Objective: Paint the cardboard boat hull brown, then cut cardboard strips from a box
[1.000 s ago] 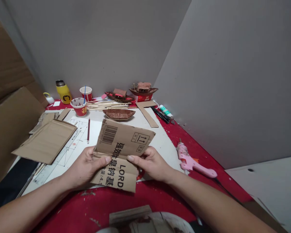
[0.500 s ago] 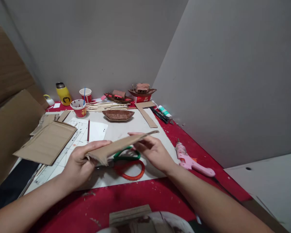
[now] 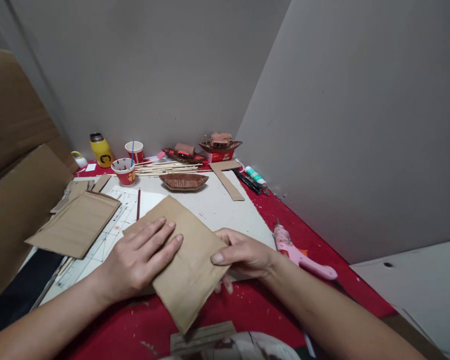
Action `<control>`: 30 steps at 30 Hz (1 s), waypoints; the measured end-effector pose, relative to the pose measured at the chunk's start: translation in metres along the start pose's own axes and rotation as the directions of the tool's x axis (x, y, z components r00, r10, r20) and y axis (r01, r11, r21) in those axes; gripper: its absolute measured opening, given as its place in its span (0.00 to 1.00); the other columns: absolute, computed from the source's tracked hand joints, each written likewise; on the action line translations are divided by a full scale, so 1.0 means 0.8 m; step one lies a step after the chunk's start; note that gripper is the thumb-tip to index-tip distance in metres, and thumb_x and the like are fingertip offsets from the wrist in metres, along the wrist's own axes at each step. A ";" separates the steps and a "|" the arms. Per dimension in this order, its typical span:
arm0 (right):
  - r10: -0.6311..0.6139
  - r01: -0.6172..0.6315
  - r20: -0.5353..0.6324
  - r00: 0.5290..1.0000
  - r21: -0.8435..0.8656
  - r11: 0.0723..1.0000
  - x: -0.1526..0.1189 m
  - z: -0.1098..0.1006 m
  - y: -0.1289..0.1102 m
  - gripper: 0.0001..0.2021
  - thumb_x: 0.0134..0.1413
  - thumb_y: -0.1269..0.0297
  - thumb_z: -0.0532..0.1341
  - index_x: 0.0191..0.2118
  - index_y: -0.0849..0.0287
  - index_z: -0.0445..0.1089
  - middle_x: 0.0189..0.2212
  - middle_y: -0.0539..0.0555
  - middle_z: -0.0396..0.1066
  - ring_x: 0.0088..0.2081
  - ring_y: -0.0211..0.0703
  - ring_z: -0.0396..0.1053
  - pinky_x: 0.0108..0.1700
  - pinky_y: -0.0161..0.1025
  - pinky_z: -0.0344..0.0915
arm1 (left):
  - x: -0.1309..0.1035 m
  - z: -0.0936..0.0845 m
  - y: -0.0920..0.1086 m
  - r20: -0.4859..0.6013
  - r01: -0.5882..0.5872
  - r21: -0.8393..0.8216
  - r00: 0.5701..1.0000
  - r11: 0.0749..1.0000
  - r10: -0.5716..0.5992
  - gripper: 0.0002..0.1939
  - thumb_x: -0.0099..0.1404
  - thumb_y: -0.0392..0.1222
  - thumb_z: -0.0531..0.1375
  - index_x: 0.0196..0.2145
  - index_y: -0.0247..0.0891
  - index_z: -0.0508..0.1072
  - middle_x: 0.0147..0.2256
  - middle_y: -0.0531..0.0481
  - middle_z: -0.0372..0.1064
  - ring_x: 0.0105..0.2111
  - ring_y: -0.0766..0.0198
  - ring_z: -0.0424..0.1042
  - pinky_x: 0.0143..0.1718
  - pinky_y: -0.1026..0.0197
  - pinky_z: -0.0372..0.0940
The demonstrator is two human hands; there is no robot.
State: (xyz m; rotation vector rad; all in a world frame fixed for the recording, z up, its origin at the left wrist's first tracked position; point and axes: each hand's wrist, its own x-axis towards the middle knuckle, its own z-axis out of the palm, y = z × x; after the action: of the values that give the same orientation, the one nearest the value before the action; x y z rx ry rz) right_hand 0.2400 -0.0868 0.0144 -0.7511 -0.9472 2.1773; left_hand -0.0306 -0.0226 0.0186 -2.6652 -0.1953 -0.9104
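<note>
A piece of brown cardboard [image 3: 191, 255] is held tilted over the front of the white board [image 3: 240, 215], its broad face toward me. My right hand [image 3: 245, 254] pinches its right corner, thumb on top and fingers underneath. My left hand [image 3: 140, 260] lies on its left part with the fingers stretched out flat. Beyond the cardboard sits a small brown boat hull [image 3: 183, 182]. A dark red pencil [image 3: 138, 204] rests on the drawn sheet [image 3: 114, 200] at the left. The scissors are hidden from view.
More cardboard pieces [image 3: 77, 222] lie at the left. A pink glue gun [image 3: 303, 260] is on the red cloth [image 3: 262, 305] at the right. Paper cups [image 3: 124, 175], a yellow bottle [image 3: 102, 152], thin sticks [image 3: 165, 169] and two model boats [image 3: 220, 144] stand at the back.
The cardboard has turned from nearly edge-on to face me and come nearer. My left hand has gone from gripping its edge to lying flat on it. The scissors are now covered.
</note>
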 end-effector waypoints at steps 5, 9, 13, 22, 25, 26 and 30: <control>-0.048 0.048 0.026 0.999 0.001 0.999 -0.002 0.012 -0.001 0.14 0.46 0.63 0.73 0.36 0.67 0.76 0.27 0.56 0.78 0.21 0.35 0.74 0.20 0.25 0.69 | 0.003 0.000 0.009 -0.026 0.007 -0.089 1.000 0.996 -0.009 0.23 0.70 0.32 0.50 0.60 0.25 0.67 0.54 0.32 0.72 0.60 0.47 0.66 0.57 0.48 0.68; -0.140 0.144 0.045 0.989 -0.111 0.983 -0.010 0.021 -0.004 0.14 0.48 0.61 0.72 0.37 0.66 0.78 0.27 0.53 0.78 0.24 0.34 0.74 0.28 0.29 0.72 | 0.015 0.001 0.023 -0.130 0.063 -0.349 0.985 0.935 -0.115 0.24 0.70 0.35 0.55 0.62 0.25 0.63 0.50 0.30 0.75 0.54 0.53 0.73 0.52 0.55 0.72; -0.225 0.224 0.019 0.974 -0.212 0.951 -0.019 0.026 -0.010 0.12 0.49 0.63 0.72 0.38 0.66 0.79 0.31 0.52 0.79 0.32 0.33 0.75 0.38 0.27 0.70 | 0.022 0.001 0.027 -0.129 0.096 -0.519 0.973 0.849 -0.189 0.26 0.70 0.39 0.58 0.63 0.28 0.63 0.50 0.32 0.76 0.53 0.57 0.74 0.53 0.58 0.72; -0.344 0.343 -0.094 0.934 -0.022 0.939 -0.009 0.048 0.018 0.35 0.42 0.42 0.70 0.52 0.60 0.74 0.45 0.61 0.78 0.48 0.55 0.75 0.51 0.47 0.69 | 0.013 -0.012 0.011 -0.066 -0.003 0.010 0.998 1.000 0.004 0.23 0.72 0.32 0.48 0.62 0.27 0.66 0.56 0.30 0.70 0.64 0.45 0.60 0.59 0.47 0.65; -0.403 0.424 -0.216 0.889 0.059 0.904 -0.001 0.062 0.033 0.35 0.42 0.47 0.72 0.57 0.54 0.70 0.51 0.59 0.76 0.54 0.55 0.72 0.59 0.50 0.64 | 0.014 -0.011 0.012 -0.056 -0.010 0.132 0.998 0.991 0.018 0.22 0.72 0.34 0.49 0.60 0.27 0.68 0.57 0.28 0.69 0.64 0.43 0.60 0.59 0.46 0.65; -0.403 0.431 -0.258 0.878 0.062 0.900 0.002 0.065 0.037 0.36 0.43 0.49 0.72 0.59 0.54 0.69 0.52 0.59 0.75 0.55 0.55 0.71 0.60 0.51 0.63 | 0.014 -0.010 0.014 -0.055 -0.013 0.155 0.998 0.988 0.021 0.22 0.72 0.34 0.49 0.60 0.28 0.69 0.57 0.29 0.69 0.63 0.42 0.60 0.59 0.46 0.65; -0.398 0.434 -0.358 0.845 0.024 0.901 0.009 0.067 0.043 0.33 0.46 0.58 0.73 0.59 0.53 0.68 0.53 0.59 0.74 0.54 0.52 0.71 0.62 0.52 0.61 | 0.014 -0.005 0.020 -0.069 -0.020 0.159 0.997 0.987 0.031 0.21 0.73 0.34 0.48 0.59 0.29 0.70 0.56 0.29 0.70 0.63 0.43 0.61 0.58 0.48 0.66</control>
State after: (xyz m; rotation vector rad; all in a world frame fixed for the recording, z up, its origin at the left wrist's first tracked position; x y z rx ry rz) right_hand 0.1865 -0.1224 0.0169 -0.7625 -0.7262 1.6324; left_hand -0.0204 -0.0391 0.0247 -2.4801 -0.2077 -0.9394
